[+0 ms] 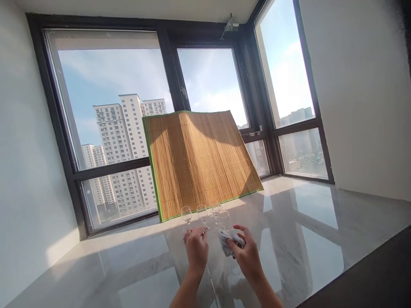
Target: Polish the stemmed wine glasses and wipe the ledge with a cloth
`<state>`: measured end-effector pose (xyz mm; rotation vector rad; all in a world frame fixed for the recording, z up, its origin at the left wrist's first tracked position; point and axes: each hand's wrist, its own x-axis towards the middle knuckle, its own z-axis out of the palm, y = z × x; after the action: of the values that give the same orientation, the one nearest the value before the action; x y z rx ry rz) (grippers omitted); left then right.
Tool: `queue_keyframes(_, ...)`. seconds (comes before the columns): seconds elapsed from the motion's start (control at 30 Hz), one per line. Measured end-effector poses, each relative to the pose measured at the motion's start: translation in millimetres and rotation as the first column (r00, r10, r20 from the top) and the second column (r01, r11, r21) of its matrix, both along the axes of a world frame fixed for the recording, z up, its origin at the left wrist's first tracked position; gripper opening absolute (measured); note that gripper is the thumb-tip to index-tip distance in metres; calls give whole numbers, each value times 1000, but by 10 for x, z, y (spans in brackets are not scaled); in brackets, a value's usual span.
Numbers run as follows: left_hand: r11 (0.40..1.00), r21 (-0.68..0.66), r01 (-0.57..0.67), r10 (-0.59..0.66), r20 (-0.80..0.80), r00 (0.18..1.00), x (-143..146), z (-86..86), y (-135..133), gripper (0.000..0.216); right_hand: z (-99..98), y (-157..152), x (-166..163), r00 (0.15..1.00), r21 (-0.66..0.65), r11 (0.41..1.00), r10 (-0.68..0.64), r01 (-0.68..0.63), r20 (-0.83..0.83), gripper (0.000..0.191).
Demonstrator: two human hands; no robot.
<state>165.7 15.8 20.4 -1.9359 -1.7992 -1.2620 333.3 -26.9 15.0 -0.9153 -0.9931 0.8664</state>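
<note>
Several clear stemmed glasses (186, 214) stand close together on the glossy ledge, just beyond my hands. My left hand (195, 248) is closed, its fingers curled beside the glass stems. What it grips is hidden or too small to make out. My right hand (246, 252) is wrapped round a crumpled light grey cloth (227, 244), held to the right of the left hand and close to the nearest glasses. The glasses overlap on the right side of the group, so their lower parts are hard to separate.
Behind the glasses a bamboo mat (202, 158) with green edging leans against the dark window frame (167, 72). The marble-look ledge (138, 261) reflects the windows. White walls (356, 98) flank it, and a dark edge (369, 273) lies at the lower right.
</note>
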Motion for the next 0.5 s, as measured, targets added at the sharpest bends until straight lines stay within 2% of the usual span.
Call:
queue_keyframes(0.1,997,29,-70,71,-44,996,-53,16,-12,27,36,-40,-11,999,54,998,-18,17,32,51)
queue_keyframes(0.2,997,53,-59,63,-79,995,-73,25,-20,28,51,-56,-36,997,122,992,-33,25,67,48)
queue_keyframes(0.33,998,52,22,-15,-139,990,-39,30,-25,32,38,-41,-64,994,176,984,-23,4,104,42)
queue_keyframes(0.5,992,8,123,-120,-160,980,31,50,-47,36,66,-64,-24,984,227,972,-91,55,151,33)
